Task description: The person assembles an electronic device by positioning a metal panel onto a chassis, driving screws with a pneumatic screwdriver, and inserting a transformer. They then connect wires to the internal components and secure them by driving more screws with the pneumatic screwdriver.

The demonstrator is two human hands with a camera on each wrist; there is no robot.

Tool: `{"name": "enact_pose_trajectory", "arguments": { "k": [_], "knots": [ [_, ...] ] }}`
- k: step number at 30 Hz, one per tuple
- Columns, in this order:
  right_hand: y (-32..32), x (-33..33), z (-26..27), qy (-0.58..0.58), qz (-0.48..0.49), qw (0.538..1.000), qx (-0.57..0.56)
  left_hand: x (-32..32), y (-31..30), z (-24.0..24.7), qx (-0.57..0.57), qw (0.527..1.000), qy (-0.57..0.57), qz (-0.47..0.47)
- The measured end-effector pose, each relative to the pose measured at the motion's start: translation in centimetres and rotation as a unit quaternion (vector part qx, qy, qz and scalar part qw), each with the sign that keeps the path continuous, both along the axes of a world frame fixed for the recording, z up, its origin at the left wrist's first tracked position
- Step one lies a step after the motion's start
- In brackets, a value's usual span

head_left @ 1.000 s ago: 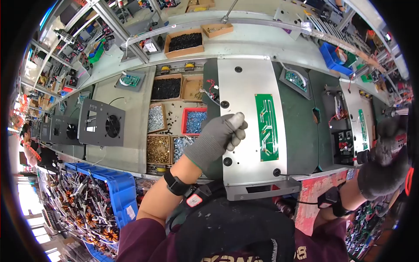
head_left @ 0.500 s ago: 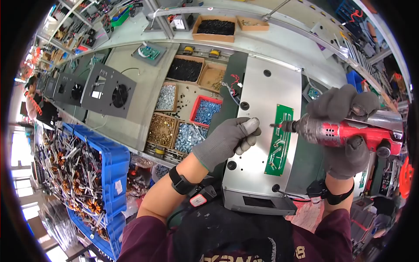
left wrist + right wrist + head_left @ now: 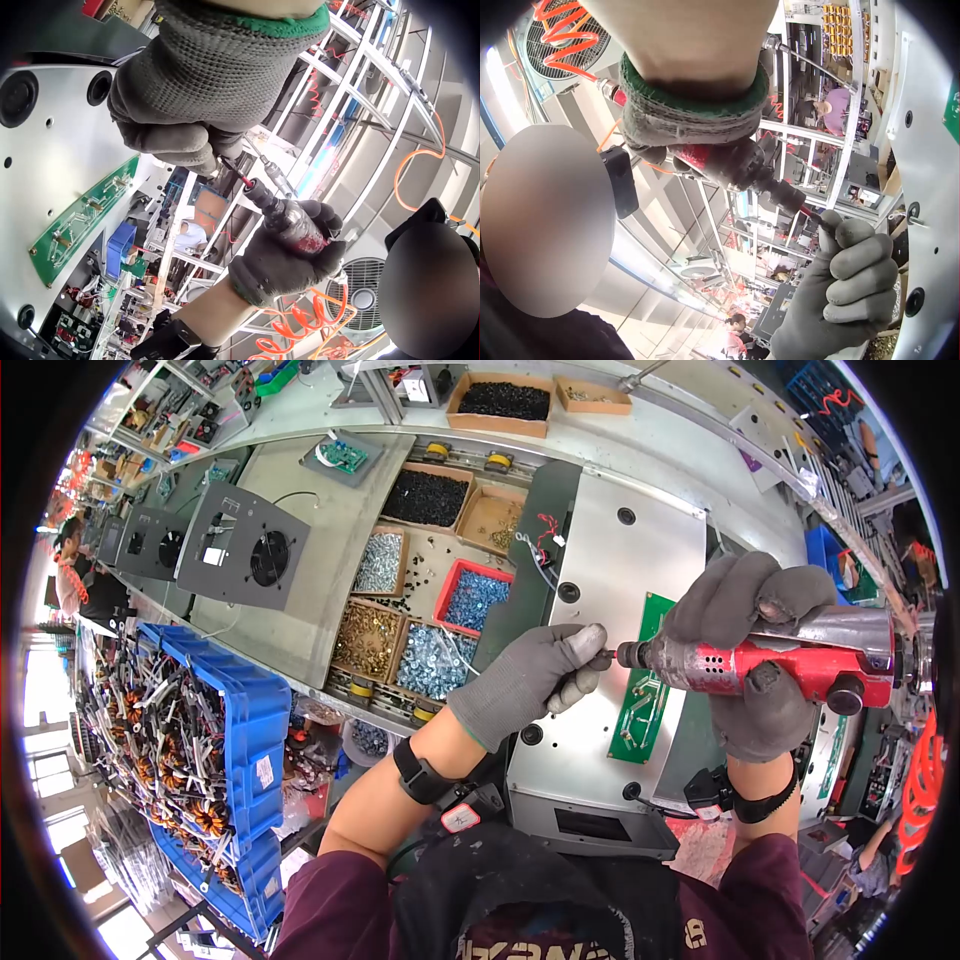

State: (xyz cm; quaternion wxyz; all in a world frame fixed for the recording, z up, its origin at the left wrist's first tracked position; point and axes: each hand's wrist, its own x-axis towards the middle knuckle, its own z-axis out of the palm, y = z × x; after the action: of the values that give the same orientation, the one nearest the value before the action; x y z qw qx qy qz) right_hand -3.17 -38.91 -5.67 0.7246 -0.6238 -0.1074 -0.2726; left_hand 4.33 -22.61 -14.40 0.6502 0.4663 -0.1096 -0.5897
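My left hand (image 3: pixel 588 652), in a grey glove, hovers over a grey metal panel (image 3: pixel 610 575) with its fingers curled, pinching the tip of a driver bit (image 3: pixel 612 653). My right hand (image 3: pixel 765 660) grips the red pneumatic screwdriver (image 3: pixel 700 660), held level and pointing left. A green circuit board (image 3: pixel 640 710) lies on the panel just beneath the tool. In the left wrist view the left hand (image 3: pixel 187 112) meets the screwdriver (image 3: pixel 296 229) held by the right hand (image 3: pixel 289 262). In the right wrist view the screwdriver (image 3: pixel 735 169) points at the left hand (image 3: pixel 840 285). Whatever sits at the bit's tip is hidden.
Boxes of fasteners stand left of the panel: a red tray (image 3: pixel 475 600), brass screws (image 3: pixel 365 640), silver screws (image 3: pixel 432 660), black ones (image 3: pixel 425 495). A fan panel (image 3: pixel 240 560) lies farther left. A blue crate of coils (image 3: pixel 200 760) stands below the bench. An orange coiled hose (image 3: pixel 915 780) hangs at right.
My right hand has brought the red screwdriver in from the far right until its bit reaches my left fingertips. My left hand has stayed over the panel, shifting slightly right.
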Motion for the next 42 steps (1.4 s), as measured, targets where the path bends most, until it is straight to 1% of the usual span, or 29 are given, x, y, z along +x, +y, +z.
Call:
{"name": "enact_pose_trajectory", "arguments": {
  "k": [3,5,6,7,8,10,11,12,13,14,16,20,23,25,26,27,28,29,30,31,32,33,34,35,37,38,39,40,42],
  "knots": [
    [0.1,-0.2,0.0,0.003,0.015,1.000,-0.015,-0.3,0.1,-0.7,-0.005,1.000,0.000,-0.003],
    [0.4,-0.1,-0.3,-0.018,0.027,0.999,-0.005,-0.3,0.3,-0.7,-0.001,1.000,-0.002,-0.003],
    [0.4,-0.2,-0.4,-0.017,0.028,0.999,-0.004,-0.3,0.4,-0.3,0.071,0.997,-0.033,-0.001],
    [0.3,-0.4,-0.5,0.016,0.002,0.999,-0.043,-0.3,0.5,-0.2,0.143,0.988,-0.064,0.001],
    [0.2,-0.6,-0.6,0.048,-0.024,0.995,-0.081,-0.1,0.9,-0.5,0.143,0.988,-0.060,0.003],
    [0.4,-0.4,-2.0,0.062,-0.024,0.996,-0.059,0.7,2.4,-1.7,0.176,0.966,-0.089,0.167],
    [0.4,-0.3,-2.9,0.076,-0.026,0.996,-0.037,0.9,3.4,-2.8,0.176,0.966,-0.087,0.170],
    [0.3,-0.1,-3.4,0.077,-0.022,0.996,-0.037,1.1,4.6,-4.1,0.106,0.968,-0.018,0.228],
    [0.0,0.1,-3.9,0.085,0.033,0.996,-0.006,1.1,5.5,-5.1,0.034,0.957,0.051,0.283],
    [0.0,0.3,-4.4,0.092,0.088,0.991,0.026,1.0,6.3,-5.4,0.035,0.956,0.052,0.288],
    [0.5,0.7,-5.1,0.099,0.083,0.991,0.030,0.8,7.2,-5.7,0.029,0.959,0.063,0.276],
    [0.8,1.1,-6.0,0.104,0.079,0.991,0.007,0.2,7.8,-5.7,0.040,0.952,0.086,0.291],
    [1.0,1.1,-5.9,0.124,0.086,0.989,-0.001,-0.3,7.7,-4.8,0.058,0.951,0.063,0.298],
    [1.4,1.1,-5.9,0.136,0.096,0.986,0.004,-0.3,7.7,-4.1,0.098,0.947,0.057,0.299],
    [1.9,0.9,-5.9,0.132,0.072,0.989,-0.009,-0.3,7.8,-4.0,0.098,0.947,0.058,0.302],
    [2.2,0.8,-5.9,0.129,0.047,0.990,-0.021,-0.3,7.9,-4.0,0.108,0.950,0.065,0.285],
    [2.2,0.9,-5.9,0.129,0.049,0.990,-0.022,-0.2,7.9,-4.0,0.117,0.953,0.073,0.268],
    [2.1,0.9,-5.9,0.141,0.049,0.987,-0.060,-0.2,8.1,-4.1,0.117,0.953,0.074,0.269],
    [2.0,1.0,-5.9,0.153,0.048,0.982,-0.098,0.0,8.3,-4.3,0.123,0.964,0.058,0.229],
    [1.9,1.1,-6.1,0.154,0.049,0.982,-0.098,0.1,8.5,-4.6,0.128,0.973,0.042,0.189],
    [1.9,1.2,-6.5,0.142,0.076,0.985,-0.063,0.0,8.4,-4.8,0.128,0.972,0.043,0.190],
    [1.9,1.3,-6.7,0.131,0.103,0.986,-0.028,-0.2,8.3,-5.2,0.120,0.974,0.018,0.190],
    [1.9,1.3,-6.8,0.131,0.103,0.986,-0.029,-0.3,8.0,-5.3,0.112,0.975,-0.009,0.191],
    [1.9,1.4,-6.8,0.125,0.107,0.986,-0.023,-0.4,7.7,-5.2,0.111,0.975,-0.009,0.192],
    [1.7,1.4,-6.9,0.119,0.111,0.986,-0.018,-0.7,6.9,-4.6,0.109,0.973,0.018,0.203],
    [1.2,1.2,-7.1,0.116,0.125,0.984,-0.049,-0.8,6.6,-4.3,0.107,0.973,0.017,0.202],
    [1.1,1.2,-7.0,0.113,0.138,0.981,-0.082,-0.9,6.4,-4.1,0.086,0.974,0.044,0.207],
    [1.3,1.0,-6.6,0.112,0.136,0.981,-0.083,-1.0,6.1,-3.9,0.064,0.973,0.070,0.212],
    [2.4,0.6,-4.7,0.201,0.086,0.972,-0.087,-1.2,5.8,-4.0,0.051,0.976,0.087,0.194]
  ]
}}
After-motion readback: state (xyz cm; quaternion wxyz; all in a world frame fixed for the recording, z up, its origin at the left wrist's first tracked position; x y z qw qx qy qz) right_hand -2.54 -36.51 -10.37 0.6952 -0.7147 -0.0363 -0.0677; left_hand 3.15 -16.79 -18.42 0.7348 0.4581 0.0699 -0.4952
